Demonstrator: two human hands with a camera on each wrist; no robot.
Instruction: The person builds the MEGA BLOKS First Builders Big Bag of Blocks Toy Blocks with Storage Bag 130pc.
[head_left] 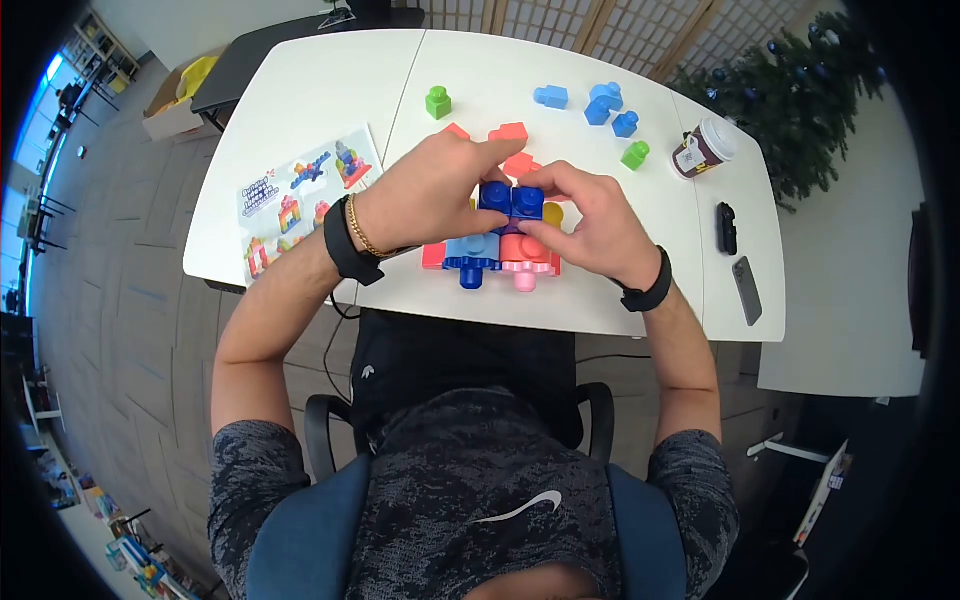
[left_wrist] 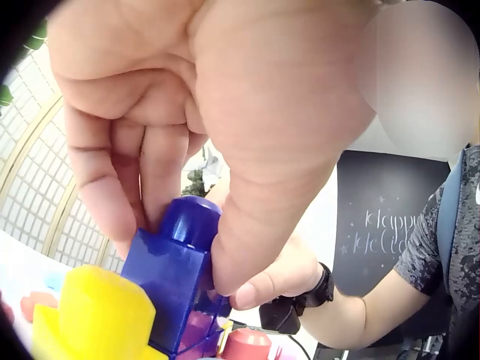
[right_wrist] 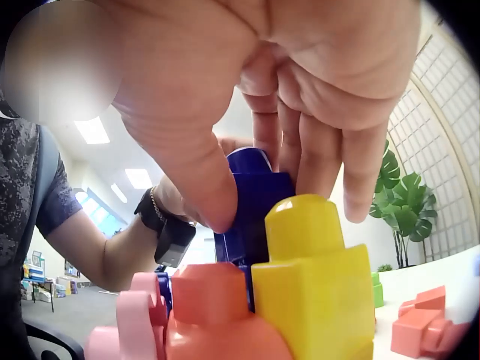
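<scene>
Two dark blue blocks stand side by side on a block build; the left one (head_left: 495, 195) is between the thumb and fingers of my left hand (head_left: 430, 190). My right hand (head_left: 600, 225) pinches the right one (head_left: 528, 203). In the left wrist view my left hand (left_wrist: 217, 97) grips a dark blue block (left_wrist: 169, 270) beside a yellow block (left_wrist: 109, 311). The right wrist view has my right hand (right_wrist: 277, 90) on a dark blue block (right_wrist: 259, 202), behind a yellow block (right_wrist: 311, 277) and a coral block (right_wrist: 214, 307). Light blue (head_left: 472, 247) and coral (head_left: 525, 250) blocks form the near side.
A printed sheet (head_left: 300, 205) lies at the left. Loose coral blocks (head_left: 510, 132), a green block (head_left: 438, 102) and light blue blocks (head_left: 551, 97) are beyond the hands. To the right are another green block (head_left: 635, 155), a cup (head_left: 700, 150) and a phone (head_left: 746, 290).
</scene>
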